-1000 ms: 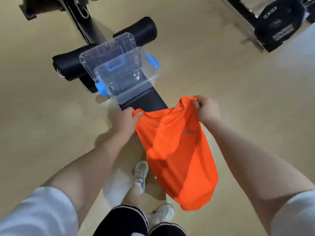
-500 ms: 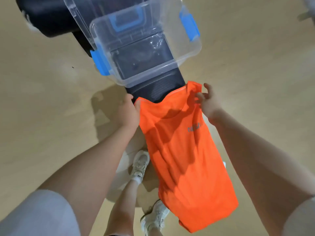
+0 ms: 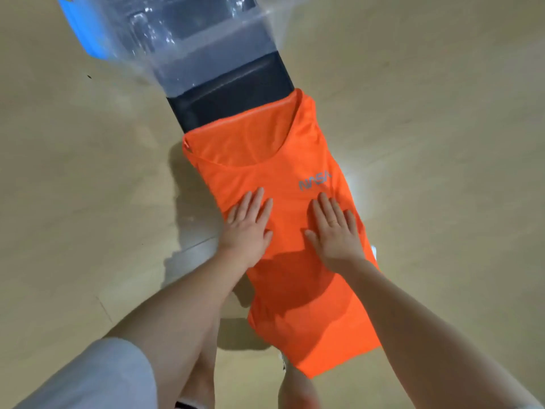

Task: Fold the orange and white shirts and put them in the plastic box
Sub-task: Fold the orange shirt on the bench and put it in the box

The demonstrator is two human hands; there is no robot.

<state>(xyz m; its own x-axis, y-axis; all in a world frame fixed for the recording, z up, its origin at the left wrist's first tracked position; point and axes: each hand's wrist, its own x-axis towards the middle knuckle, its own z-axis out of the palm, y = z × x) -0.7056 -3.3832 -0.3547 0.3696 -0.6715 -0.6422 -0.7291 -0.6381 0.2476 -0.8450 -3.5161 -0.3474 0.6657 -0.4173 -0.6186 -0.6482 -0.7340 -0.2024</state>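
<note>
The orange shirt (image 3: 283, 231) lies spread flat along the black padded bench (image 3: 233, 95), collar at the far end, hem hanging off the near end, grey NASA lettering on its right side. Both palms press down on it side by side: left hand (image 3: 247, 228) flat with fingers straight and slightly spread, right hand (image 3: 334, 231) likewise, a ring showing. Farther along the bench sits the clear plastic box (image 3: 188, 45), blurred, a blue latch (image 3: 82, 31) on its left. Tan floor (image 3: 88, 172) all round.
</note>
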